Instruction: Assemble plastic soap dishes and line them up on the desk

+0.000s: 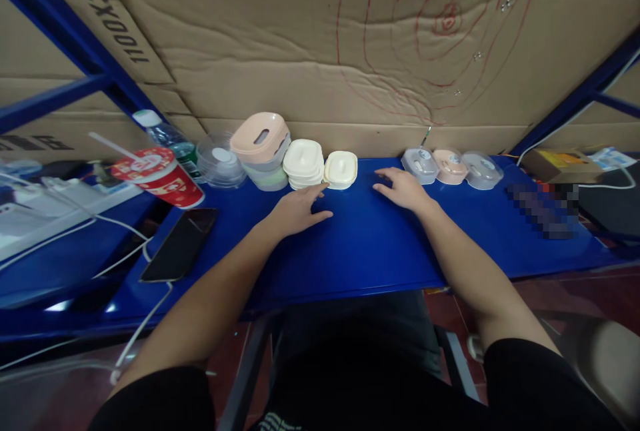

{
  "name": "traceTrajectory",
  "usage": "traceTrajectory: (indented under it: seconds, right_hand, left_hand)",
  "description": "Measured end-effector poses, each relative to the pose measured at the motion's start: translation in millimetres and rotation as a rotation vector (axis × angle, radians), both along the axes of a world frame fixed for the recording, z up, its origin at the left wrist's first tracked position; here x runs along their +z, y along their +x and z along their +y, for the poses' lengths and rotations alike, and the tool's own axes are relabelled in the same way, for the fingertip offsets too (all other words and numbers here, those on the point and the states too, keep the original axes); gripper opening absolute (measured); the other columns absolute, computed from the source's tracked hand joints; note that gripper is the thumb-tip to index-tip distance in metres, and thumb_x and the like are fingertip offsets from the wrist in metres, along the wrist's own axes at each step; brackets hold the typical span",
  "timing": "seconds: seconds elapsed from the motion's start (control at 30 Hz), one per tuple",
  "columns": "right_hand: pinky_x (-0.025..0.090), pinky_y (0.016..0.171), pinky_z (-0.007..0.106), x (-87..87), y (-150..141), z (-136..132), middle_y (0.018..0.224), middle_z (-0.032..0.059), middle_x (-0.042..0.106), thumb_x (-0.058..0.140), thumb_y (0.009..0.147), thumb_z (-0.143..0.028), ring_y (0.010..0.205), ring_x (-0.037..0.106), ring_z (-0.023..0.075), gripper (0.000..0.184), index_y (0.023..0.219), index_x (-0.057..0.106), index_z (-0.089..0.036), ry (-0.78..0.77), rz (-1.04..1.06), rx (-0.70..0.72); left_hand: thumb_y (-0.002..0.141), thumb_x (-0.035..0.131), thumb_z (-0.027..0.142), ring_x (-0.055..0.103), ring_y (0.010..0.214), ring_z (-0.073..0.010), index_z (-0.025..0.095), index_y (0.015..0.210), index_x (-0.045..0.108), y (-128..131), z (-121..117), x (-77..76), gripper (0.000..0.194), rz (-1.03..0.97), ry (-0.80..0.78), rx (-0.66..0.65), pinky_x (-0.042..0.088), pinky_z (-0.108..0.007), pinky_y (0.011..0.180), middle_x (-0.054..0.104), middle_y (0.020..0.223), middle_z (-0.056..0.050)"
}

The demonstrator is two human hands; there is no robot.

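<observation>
My left hand (301, 211) is open just in front of a stack of cream lids (303, 159), its fingers reaching toward a cream lidded container (341, 169) beside the stack. Whether the fingertips touch it I cannot tell. My right hand (401, 189) hovers open over the blue table (370, 237), fingers apart and holding nothing. To its right stand a clear grey-lidded container (420, 165), a peach-lidded one (449, 167) and another clear one (482, 171). Left of the cream stack rises a pile of containers under a peach lid (261, 137).
Clear round bowls (223, 161), a plastic bottle (167, 141) and a red paper cup (160, 177) with a straw stand at left. A phone (181, 244) with a white cable lies near the left end. Cardboard (280, 37) walls the back; a small box (565, 165) is at right.
</observation>
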State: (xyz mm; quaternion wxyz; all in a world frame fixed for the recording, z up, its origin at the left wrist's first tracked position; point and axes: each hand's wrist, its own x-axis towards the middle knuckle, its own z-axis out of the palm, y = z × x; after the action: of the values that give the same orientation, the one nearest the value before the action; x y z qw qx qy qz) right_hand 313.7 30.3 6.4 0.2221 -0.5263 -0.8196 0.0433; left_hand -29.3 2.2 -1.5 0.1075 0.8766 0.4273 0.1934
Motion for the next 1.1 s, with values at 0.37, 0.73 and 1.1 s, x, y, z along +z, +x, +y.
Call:
traceTrajectory:
  seconds: [0.37, 0.73, 1.1]
  right_hand:
    - [0.054, 0.112, 0.053, -20.1, -51.0, -4.2, 0.165, 0.0153, 0.046, 0.062, 0.102, -0.029, 0.144, 0.056, 0.0344, 0.042, 0.143, 0.062, -0.023, 0.045, -0.071, 0.183]
    - [0.049, 0.098, 0.042, -15.5, -43.3, -4.1, 0.123, 0.0138, 0.072, 0.065, 0.102, -0.032, 0.114, 0.065, 0.0295, 0.024, 0.122, 0.072, -0.02, 0.044, -0.187, 0.231]
    - [0.05, 0.066, 0.031, 22.6, -82.6, -71.3, 0.077, 0.0016, 0.07, 0.061, 0.102, -0.048, 0.067, 0.067, 0.0167, 0.028, 0.089, 0.059, -0.023, 0.035, 0.559, 0.296]
  left_hand:
    - [0.094, 0.069, 0.053, 0.07, 0.123, -0.0295, 0.021, 0.16, 0.045, 3.7, -4.0, 5.1, 0.077, 0.06, -0.083, 0.025, 0.053, -0.044, 0.107, 0.073, 0.134, -0.012]
    - [0.095, 0.069, 0.052, 0.068, 0.125, -0.0333, 0.019, 0.156, 0.051, 1.9, -2.3, 2.5, 0.072, 0.059, -0.062, -0.027, 0.053, -0.05, 0.108, 0.074, 0.132, -0.016]
    - [0.073, 0.084, 0.075, 0.055, 0.143, -0.0402, 0.02, 0.159, 0.044, 9.1, -4.3, 7.7, 0.109, -0.252, 0.294, -0.133, 0.046, -0.06, 0.12, 0.057, 0.153, -0.022]
